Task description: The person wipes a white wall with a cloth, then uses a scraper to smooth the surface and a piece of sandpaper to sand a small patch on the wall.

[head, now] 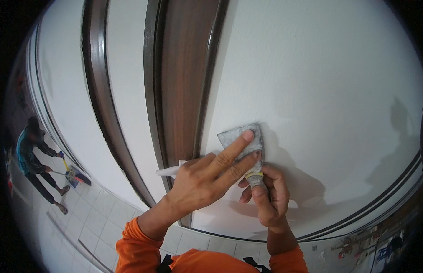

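A putty knife (255,141) with a wide, smeared metal blade is tilted in front of a white wall (317,85). My right hand (273,196) grips its handle, near a yellow band below the blade. Two extended fingers of my left hand (204,181) rest flat on the blade; the left thumb is hidden. Beside the left knuckles, a white elongated piece (167,171) sticks out in front of the brown door frame; whether my left hand holds it is not clear.
A brown wooden door (182,78) with dark trim (153,78) stands left of the knife. At the far left, a person (35,157) bends over a dustpan (74,175) on the tiled floor (98,218). Scattered items (355,247) lie at the lower right.
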The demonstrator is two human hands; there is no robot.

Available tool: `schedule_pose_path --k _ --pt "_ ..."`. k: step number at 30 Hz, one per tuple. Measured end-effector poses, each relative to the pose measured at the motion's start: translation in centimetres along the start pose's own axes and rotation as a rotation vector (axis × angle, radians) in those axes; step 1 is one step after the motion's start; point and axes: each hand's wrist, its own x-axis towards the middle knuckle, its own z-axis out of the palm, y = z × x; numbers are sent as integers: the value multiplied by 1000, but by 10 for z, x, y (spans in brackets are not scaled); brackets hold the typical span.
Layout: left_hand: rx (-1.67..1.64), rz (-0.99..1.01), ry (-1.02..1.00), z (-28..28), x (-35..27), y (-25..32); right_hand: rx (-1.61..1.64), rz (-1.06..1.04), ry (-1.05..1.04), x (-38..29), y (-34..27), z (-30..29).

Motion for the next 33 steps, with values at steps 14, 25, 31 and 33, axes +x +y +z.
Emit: schedule_pose_path --k 14,25,31,33 --pt "-82 -54 2 13 -1 2 94 50 -10 -3 -1 -4" --pt "-64 -41 41 16 0 0 -10 62 -26 -1 -1 -2" --pt "-80 -35 19 20 -5 -7 48 37 -33 4 7 3" --pt "-75 -33 18 21 -7 -9 37 60 -31 6 7 5"
